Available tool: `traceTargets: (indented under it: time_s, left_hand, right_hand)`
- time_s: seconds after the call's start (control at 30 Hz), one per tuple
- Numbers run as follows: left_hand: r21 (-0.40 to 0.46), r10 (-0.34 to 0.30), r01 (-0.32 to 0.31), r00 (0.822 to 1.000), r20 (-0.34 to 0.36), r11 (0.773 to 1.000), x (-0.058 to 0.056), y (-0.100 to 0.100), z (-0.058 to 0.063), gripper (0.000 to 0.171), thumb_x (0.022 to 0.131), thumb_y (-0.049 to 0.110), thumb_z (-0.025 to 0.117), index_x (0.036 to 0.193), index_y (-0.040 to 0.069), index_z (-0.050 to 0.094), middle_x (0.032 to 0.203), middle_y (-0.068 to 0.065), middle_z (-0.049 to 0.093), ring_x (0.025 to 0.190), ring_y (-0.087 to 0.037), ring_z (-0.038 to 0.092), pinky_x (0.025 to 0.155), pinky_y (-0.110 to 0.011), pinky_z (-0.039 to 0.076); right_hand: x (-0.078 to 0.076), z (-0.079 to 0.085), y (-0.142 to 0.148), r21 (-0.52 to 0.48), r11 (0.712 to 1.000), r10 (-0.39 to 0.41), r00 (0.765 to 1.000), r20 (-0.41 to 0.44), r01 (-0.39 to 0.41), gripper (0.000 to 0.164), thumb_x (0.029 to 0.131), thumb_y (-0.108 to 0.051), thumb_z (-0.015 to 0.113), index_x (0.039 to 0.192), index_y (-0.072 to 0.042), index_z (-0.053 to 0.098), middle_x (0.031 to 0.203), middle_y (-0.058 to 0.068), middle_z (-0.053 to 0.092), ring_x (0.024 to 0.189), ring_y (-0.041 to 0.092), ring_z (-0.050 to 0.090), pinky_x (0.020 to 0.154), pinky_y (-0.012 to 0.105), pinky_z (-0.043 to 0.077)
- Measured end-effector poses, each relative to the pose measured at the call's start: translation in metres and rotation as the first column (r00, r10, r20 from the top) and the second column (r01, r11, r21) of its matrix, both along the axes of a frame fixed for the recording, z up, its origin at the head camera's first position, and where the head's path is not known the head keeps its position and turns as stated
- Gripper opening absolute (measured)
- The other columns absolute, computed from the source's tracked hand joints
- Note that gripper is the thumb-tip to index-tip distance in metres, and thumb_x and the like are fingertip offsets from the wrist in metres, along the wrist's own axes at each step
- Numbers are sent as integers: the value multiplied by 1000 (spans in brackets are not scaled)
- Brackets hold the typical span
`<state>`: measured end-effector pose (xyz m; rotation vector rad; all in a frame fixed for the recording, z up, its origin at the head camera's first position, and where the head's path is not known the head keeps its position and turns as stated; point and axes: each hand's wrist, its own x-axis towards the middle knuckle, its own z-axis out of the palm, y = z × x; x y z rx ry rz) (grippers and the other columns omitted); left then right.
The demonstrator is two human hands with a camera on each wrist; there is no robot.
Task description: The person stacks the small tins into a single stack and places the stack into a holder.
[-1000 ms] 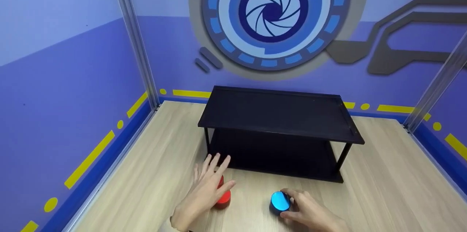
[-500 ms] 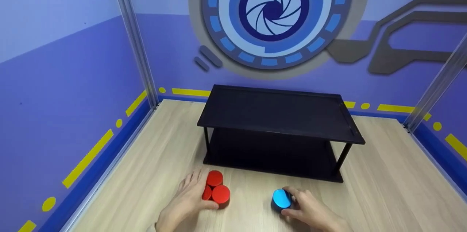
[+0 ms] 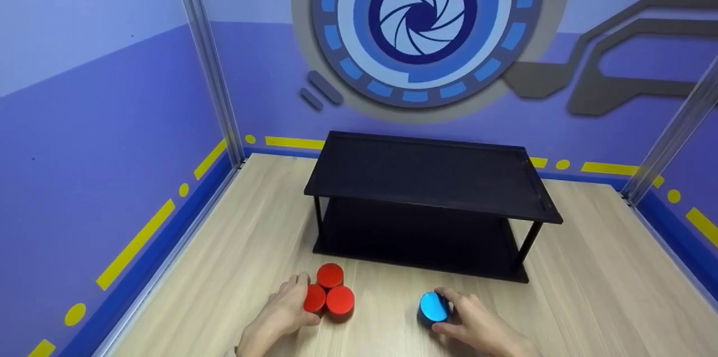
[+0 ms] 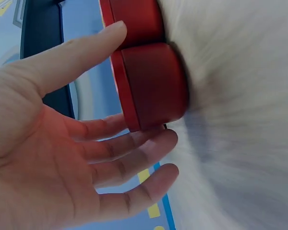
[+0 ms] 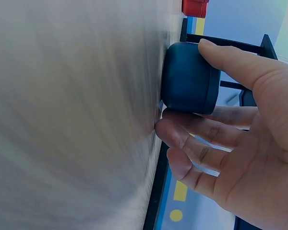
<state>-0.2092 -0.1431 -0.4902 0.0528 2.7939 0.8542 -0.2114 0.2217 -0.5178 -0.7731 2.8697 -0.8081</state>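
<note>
Three small round red tins stand clustered on the table in the head view: a left one (image 3: 315, 299), a back one (image 3: 330, 275) and a front right one (image 3: 340, 301). My left hand (image 3: 277, 312) is around the left tin, thumb on its near side and fingers on its far side. In the left wrist view the thumb and index finger touch this red tin (image 4: 153, 86), while the other fingers extend below. To the right, a blue tin (image 3: 433, 306) stands upright on the table. My right hand (image 3: 477, 320) holds it between thumb and fingers, also seen around the blue tin (image 5: 189, 79) in the right wrist view.
A black two-tier shelf (image 3: 432, 174) stands just behind the tins, its lower board (image 3: 420, 239) close to the tabletop. Purple printed walls (image 3: 112, 138) with metal corner posts (image 3: 210, 59) enclose the wooden table (image 3: 263, 200) at the back and sides.
My left hand has come down and left from over the red tins, uncovering all three, and its fingers have closed in around the left one. My right hand stays at the blue tin.
</note>
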Motion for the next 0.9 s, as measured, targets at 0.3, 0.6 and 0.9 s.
traceTargets:
  time_s: [0.3,0.6,0.9]
  left_hand:
    - [27,-23,24,999,-38,999,-1,-2,-7,83,71,10,81,140,-5,39,139,-29,44,128,-44,43,106,-57,37]
    - [56,-34,35,999,-29,998,-4,-4,-8,73,67,4,78,132,-2,44,127,-21,54,120,-38,51,102,-55,41]
    - [66,-31,34,998,-51,997,-3,-5,-9,70,68,4,78,130,-3,45,120,-20,56,112,-37,56,96,-54,46]
  right_hand:
    - [1,-2,2,-16,1000,12,999,-46,-13,65,83,-43,71,128,0,55,103,3,71,85,3,60,74,28,53]
    - [-1,-1,1,-24,1000,13,1000,-5,-13,66,83,-43,71,129,2,54,110,9,70,95,16,67,79,34,55]
    - [-1,-2,2,-30,999,21,999,-25,-22,66,83,-44,71,128,1,54,110,9,71,96,19,68,80,35,56]
